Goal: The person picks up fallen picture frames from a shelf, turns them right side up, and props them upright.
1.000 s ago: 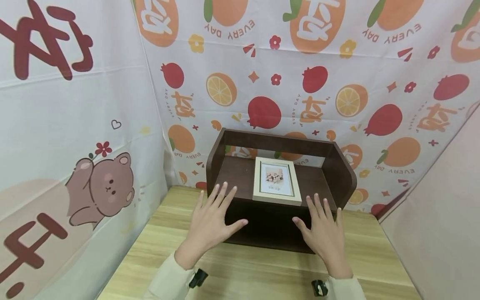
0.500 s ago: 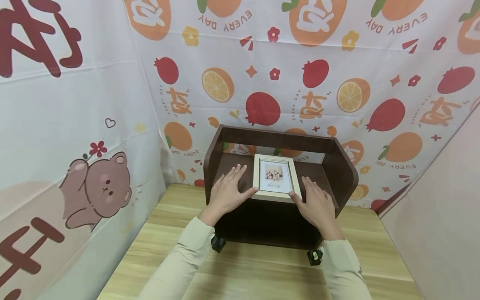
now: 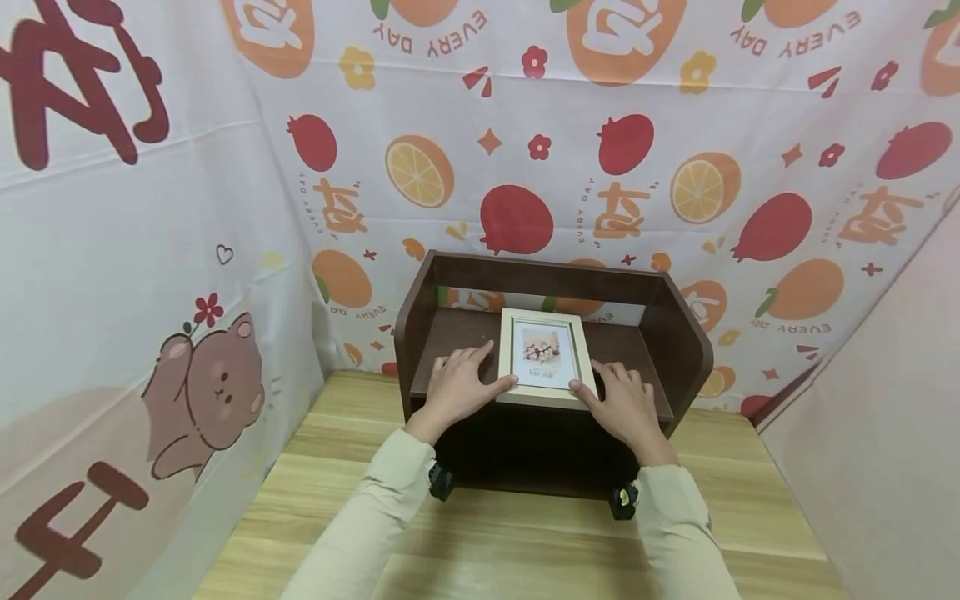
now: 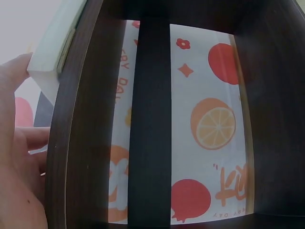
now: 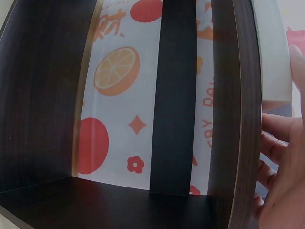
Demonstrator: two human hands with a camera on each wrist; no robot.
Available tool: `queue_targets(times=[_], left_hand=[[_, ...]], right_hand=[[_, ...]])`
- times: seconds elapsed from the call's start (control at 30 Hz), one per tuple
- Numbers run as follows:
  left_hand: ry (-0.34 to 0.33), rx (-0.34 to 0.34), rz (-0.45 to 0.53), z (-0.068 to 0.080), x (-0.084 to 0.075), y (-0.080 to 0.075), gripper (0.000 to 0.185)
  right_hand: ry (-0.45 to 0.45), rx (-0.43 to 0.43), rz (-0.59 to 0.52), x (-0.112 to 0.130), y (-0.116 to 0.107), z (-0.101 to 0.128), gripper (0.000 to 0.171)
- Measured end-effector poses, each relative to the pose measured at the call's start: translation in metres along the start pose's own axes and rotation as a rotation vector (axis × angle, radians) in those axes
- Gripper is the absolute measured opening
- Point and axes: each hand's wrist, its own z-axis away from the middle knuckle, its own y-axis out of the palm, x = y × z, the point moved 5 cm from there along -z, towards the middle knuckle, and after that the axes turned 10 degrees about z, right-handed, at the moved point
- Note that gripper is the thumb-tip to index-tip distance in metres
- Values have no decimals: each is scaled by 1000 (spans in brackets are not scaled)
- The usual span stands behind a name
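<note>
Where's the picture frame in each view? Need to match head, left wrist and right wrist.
Head: picture frame lies flat at centre, on the dark shelf, between left hand and right hand.
Left wrist: only its pale corner, upper left, by the thumb.
Right wrist: pale edge along the upper right, above the fingers.
Shared landmark: the shelf's dark front board and the orange-print cloth behind.

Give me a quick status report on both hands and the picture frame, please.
Left hand and right hand touch picture frame at its near corners. Frame flat on dark shelf. Nothing in the way.
</note>
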Motion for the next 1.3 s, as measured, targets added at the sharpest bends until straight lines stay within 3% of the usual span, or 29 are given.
queue_targets(times=[0.17,0.3,0.47,0.87,1.13,1.3], left_hand=[[-9,34,11,-9,5,1,80],[-5,98,83,-14,8,1,77],[-3,164,183,-12,6,2,76],[-28,228,410,-1,8,-1,76],[2,214,510,8,4,-2,76],[-11,170,569,14,3,-1,75]], right_hand=[[2,50,-72,-4,3,-8,77],[-19,106,-139,-9,3,-16,77],[-69,174,-245,-20,2,-17,74],[-130,231,-536,-30,2,-9,64],[-151,267,-653,-36,2,-2,68],[-173,236,-699,-35,2,1,68]])
